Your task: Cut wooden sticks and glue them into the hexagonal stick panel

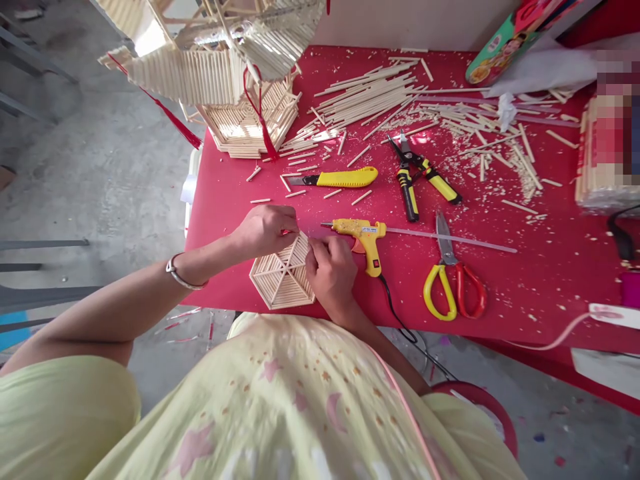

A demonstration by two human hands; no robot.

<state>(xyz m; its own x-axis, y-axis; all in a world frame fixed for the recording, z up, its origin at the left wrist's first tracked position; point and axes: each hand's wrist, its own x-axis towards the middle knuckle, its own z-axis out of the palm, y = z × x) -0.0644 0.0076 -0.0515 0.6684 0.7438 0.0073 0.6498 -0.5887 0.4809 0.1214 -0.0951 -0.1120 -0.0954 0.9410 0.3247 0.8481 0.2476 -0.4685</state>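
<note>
A flat hexagonal panel of thin wooden sticks point(286, 283), with spokes meeting at its middle, lies at the front edge of the red table. Over its far edge is my left hand point(267, 230), fingers pinched together; whatever sits between the fingertips is too small to make out. My right hand point(331, 267) is curled at the panel's right edge, its fingertips closed near the upper right corner. Just right of that hand a yellow glue gun point(357, 233) rests on its side, a clear glue stick point(465, 243) sticking out of its back.
A yellow utility knife point(347, 178), cutting pliers point(417, 170) and red-and-yellow scissors point(450, 267) lie on the red table point(525, 287). Piled wooden sticks point(373, 93) and scraps cover the back. A stick-built model point(250, 113) with red tassels stands at the back left.
</note>
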